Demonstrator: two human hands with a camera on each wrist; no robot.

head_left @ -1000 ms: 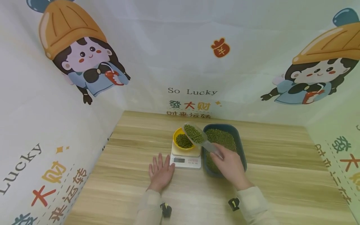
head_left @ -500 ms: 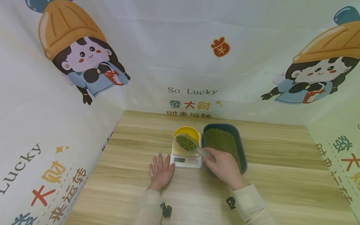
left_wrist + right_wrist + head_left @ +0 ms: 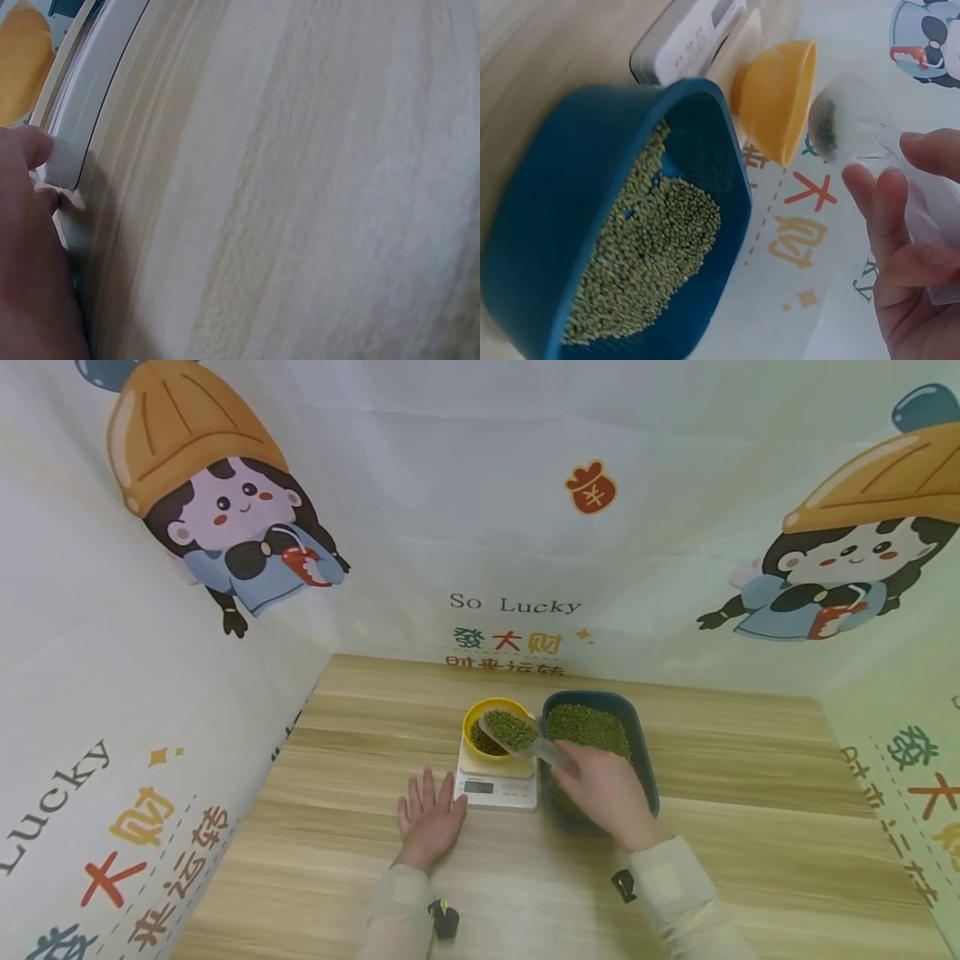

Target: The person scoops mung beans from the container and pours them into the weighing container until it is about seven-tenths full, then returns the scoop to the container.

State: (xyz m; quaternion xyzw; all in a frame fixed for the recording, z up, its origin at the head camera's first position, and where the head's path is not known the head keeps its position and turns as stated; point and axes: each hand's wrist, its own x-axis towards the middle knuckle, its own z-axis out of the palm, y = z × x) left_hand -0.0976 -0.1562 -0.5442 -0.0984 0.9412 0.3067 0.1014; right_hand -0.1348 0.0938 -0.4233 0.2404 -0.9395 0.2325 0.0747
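Your right hand point(image 3: 606, 795) grips a scoop point(image 3: 543, 748) of green beans point(image 3: 508, 729) above a yellow bowl point(image 3: 781, 94) on a scale point(image 3: 495, 799). Your left hand point(image 3: 431, 824) lies spread, touching it.

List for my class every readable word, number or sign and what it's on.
"So Lucky": white wrinkled back sheet
"發大财": same sheet, below
"时来运转": same sheet, lowest, partly cut off
"Lucky": white left sheet
"發大财": left sheet
"来运转": left sheet
"發大": white right sheet; others there faint or cut off
Too small: character on red pouch print; display and button markings on white rectangular plastic scale
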